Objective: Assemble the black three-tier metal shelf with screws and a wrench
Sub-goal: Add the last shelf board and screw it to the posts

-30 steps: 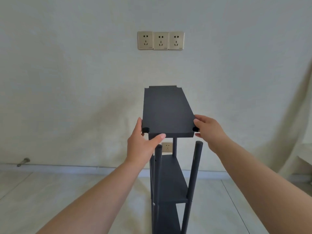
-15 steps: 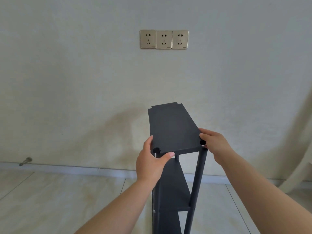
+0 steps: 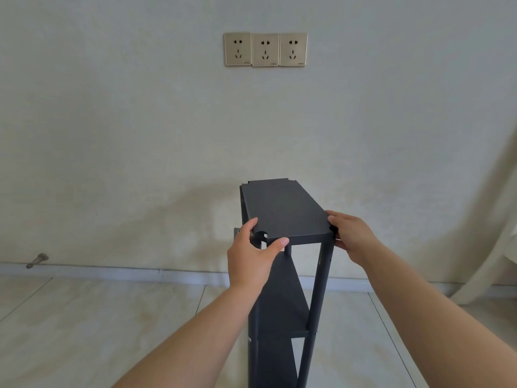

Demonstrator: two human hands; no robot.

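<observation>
No readable text anywhere. The three wall sockets (image 3: pixel 265 49) each carry a small mark at the lower right corner of the plate, too small to read. Nothing printed on the black shelf (image 3: pixel 282 210) that I can see.

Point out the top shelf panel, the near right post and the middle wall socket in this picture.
top shelf panel (image 3: pixel 282 208), head view, on its flat upper face.
near right post (image 3: pixel 321 275), head view, on its upper shaft.
middle wall socket (image 3: pixel 265 50), head view, on its faceplate.
</observation>
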